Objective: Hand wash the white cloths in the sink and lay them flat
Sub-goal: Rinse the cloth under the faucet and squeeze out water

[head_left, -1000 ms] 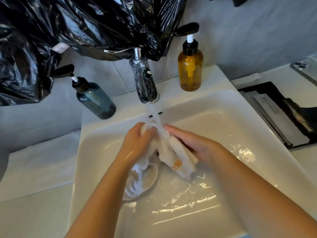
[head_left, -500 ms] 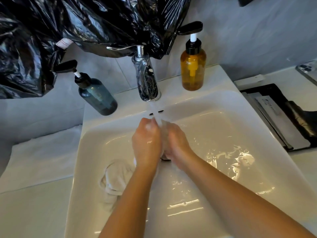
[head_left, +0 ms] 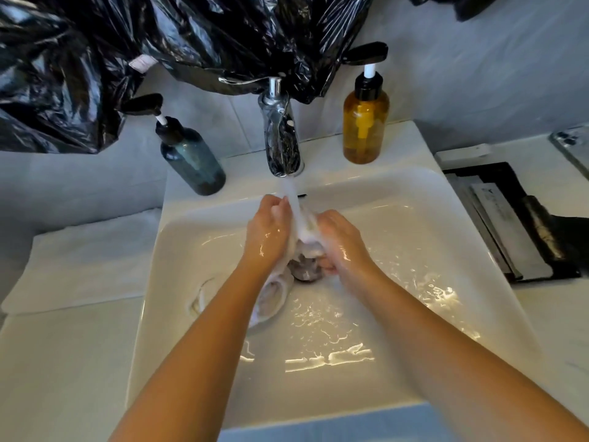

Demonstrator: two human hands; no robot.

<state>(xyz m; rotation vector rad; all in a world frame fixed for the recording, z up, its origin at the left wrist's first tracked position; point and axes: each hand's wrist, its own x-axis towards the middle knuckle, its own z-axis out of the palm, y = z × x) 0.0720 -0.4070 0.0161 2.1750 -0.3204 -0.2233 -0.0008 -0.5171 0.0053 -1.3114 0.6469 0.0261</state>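
Head view | left hand (head_left: pixel 269 232) and right hand (head_left: pixel 339 240) grip white cloth (head_left: pixel 304 229) | under faucet (head_left: pixel 282 141) stream

The bare left forearm (head_left: pixel 204 339) and bare right forearm (head_left: pixel 430 339) reach forward from the bottom edge and converge, wrists close together. The left hand (head_left: pixel 269 231) shows its back, knuckles up and glistening wet, fingers curled inward round a wet white cloth (head_left: pixel 304 229). The right hand (head_left: pixel 341 242) sits just beside it, also back up and wet, its fingers curled round the same cloth from the other side, fingertips tucked under, the cloth bunched between both hands
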